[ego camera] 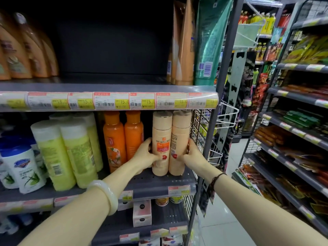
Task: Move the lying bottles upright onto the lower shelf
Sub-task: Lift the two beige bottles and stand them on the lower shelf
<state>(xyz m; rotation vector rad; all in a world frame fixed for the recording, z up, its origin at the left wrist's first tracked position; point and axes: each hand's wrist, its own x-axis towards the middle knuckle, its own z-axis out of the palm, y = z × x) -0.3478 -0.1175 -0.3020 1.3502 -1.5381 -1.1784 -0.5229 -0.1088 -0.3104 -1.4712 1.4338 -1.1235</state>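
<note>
Two peach shampoo bottles [170, 142] stand upright, touching, at centre frame on the lower shelf [159, 183]; left hand [145, 154] and right hand [190, 154] clamp them.

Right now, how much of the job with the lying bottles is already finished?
Two peach bottles stand upright together at the right end of the lower shelf. The left hand and right hand each grip one, so placing is nearly finished. The upper shelf shows no lying bottles in its open middle. What seems left: let go.
</note>
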